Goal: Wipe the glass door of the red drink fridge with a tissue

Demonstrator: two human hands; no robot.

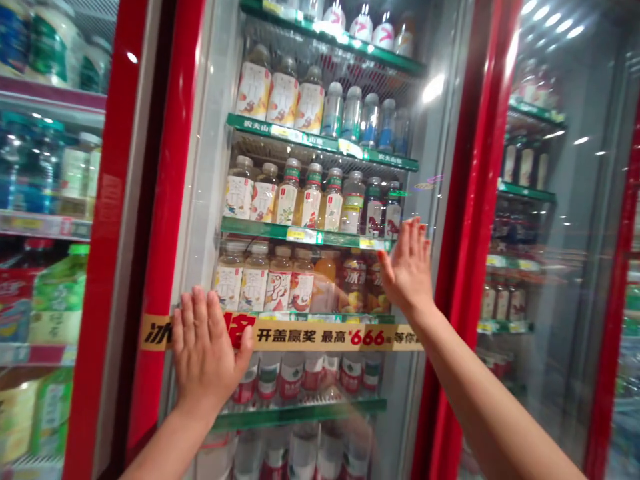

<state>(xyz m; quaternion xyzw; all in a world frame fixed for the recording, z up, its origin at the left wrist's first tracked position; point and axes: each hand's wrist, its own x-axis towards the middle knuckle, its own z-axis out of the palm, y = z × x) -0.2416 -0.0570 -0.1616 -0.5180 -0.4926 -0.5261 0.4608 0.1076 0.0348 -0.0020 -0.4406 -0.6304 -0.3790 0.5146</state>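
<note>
A tall drinks fridge with a red frame stands in front of me. My left hand lies flat and open on its glass door, low on the left, over a yellow banner sticker. My right hand is also open, fingers up, pressed on the glass near the door's right edge. Behind the glass, green shelves hold rows of bottled drinks.
Another red-framed fridge stands to the right, with dim bottles behind reflecting glass. To the left is a further cooler with blue and green bottles. Ceiling lights glare on the glass at the upper right.
</note>
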